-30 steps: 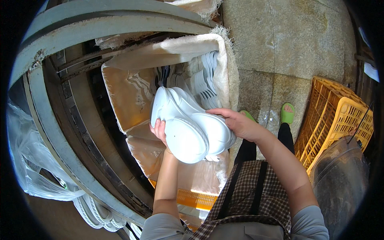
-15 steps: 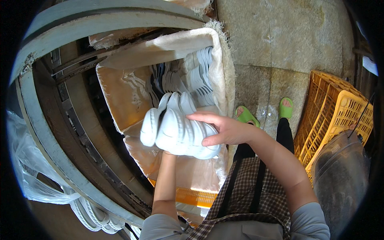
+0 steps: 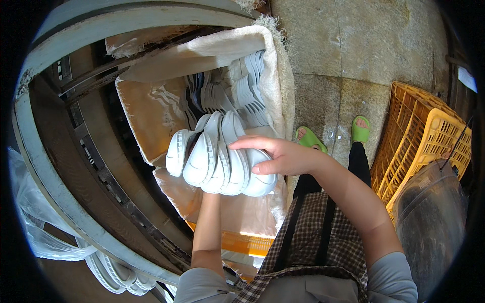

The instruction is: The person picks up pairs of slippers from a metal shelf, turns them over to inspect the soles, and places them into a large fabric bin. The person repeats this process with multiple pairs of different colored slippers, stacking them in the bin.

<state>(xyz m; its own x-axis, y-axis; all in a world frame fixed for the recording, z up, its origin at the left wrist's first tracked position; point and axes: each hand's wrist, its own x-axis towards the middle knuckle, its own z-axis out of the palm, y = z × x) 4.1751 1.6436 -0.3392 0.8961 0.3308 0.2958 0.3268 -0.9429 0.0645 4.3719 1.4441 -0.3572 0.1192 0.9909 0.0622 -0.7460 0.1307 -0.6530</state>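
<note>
A row of white shoe soles [image 3: 217,161] is held over a cloth-lined crate, standing side by side with their rounded ends toward me. My left hand [image 3: 211,197] bears them from below; its fingers are hidden behind the soles. At the right end, my right hand [image 3: 283,155] grips the soles, with the thumb on the near side and the fingers reaching over the top. The leftmost sole leans a little apart from the others. Deeper in the crate, more white soles [image 3: 247,91] stand in packed rows.
The crate's pale cloth lining [image 3: 202,53] has a frayed right edge. Curved grey metal bars [image 3: 55,194] run along the left, near a plastic bag [image 3: 43,217] and further white soles [image 3: 116,270]. Yellow plastic crates [image 3: 419,146] and a dark grey container [image 3: 429,217] stand right on the stone floor.
The held soles have shifted slightly left and spread apart, so gaps show between them. My right hand stays at their right end.
</note>
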